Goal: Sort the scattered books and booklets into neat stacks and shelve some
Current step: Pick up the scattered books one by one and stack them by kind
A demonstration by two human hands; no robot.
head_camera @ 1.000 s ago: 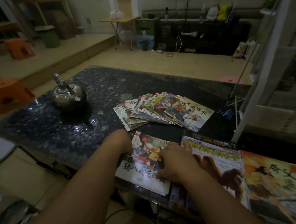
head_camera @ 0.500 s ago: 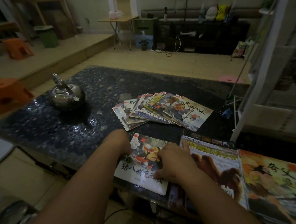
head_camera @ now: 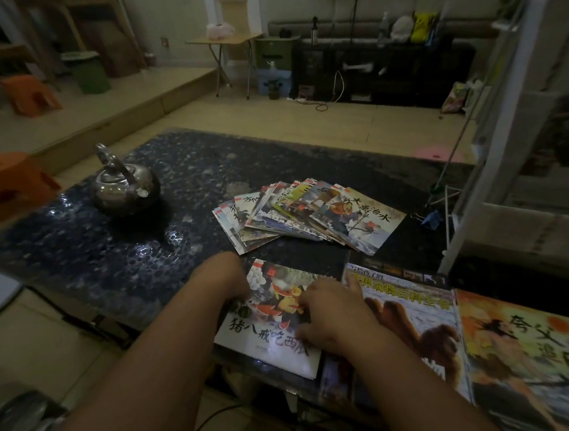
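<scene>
A small stack of booklets [head_camera: 268,334], topped by a cartoon cover with black characters, lies at the table's near edge. My left hand [head_camera: 225,275] grips its left edge, the fingers hidden behind the knuckles. My right hand [head_camera: 333,313] holds the right side with curled fingers on the cover and the thumb low. Beyond them lies a fanned spread of several thin booklets [head_camera: 310,213]. To the right lie two large books side by side, a camel-cover book [head_camera: 414,310] and an orange-cover book [head_camera: 528,349].
A steel kettle [head_camera: 124,182] stands on the dark pebbled table [head_camera: 76,250] at the left. A white shelf unit [head_camera: 505,115] rises at the right, with a blue binder clip [head_camera: 431,220] near its foot. Orange stools [head_camera: 8,187] sit on the floor at the left.
Both hands stay on the near stack and have barely shifted. The stack's edges look a little more even. Nothing else has moved.
</scene>
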